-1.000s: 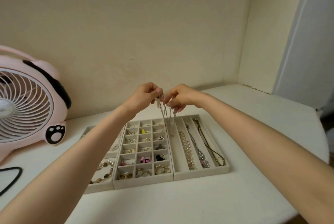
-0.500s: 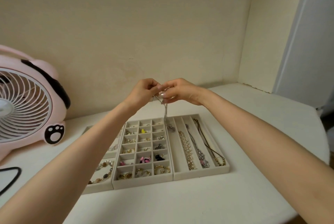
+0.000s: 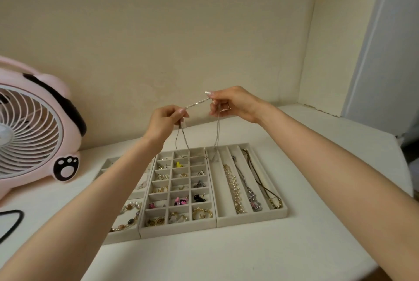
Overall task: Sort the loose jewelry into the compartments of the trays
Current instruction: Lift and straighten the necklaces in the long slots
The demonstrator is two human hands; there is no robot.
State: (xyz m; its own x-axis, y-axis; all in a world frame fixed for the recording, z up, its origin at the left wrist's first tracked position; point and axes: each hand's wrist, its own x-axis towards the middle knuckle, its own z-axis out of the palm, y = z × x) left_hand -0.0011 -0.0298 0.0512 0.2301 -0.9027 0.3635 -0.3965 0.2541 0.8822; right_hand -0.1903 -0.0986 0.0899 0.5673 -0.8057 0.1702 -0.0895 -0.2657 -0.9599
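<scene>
**Near edge open, back row fenced off**

Bare table (image 3: 226, 258) along the near edge, between the two forearms: that's the easy way in. Left side is tight: the pink fan (image 3: 34, 131) stands near the left tray (image 3: 122, 239), a black cable (image 3: 11, 211) lies before it, and the left forearm crosses that tray. Above the far ends of the grid tray (image 3: 176, 232) and the long-slot tray (image 3: 251, 220), left hand (image 3: 165, 121) and right hand (image 3: 235, 104) pinch a silver chain (image 3: 197, 104) taut between them, loops dangling down: a fence before the wall (image 3: 158, 31). Right of the long-slot tray, bare table runs to the corner, crossed by the right forearm.
</scene>
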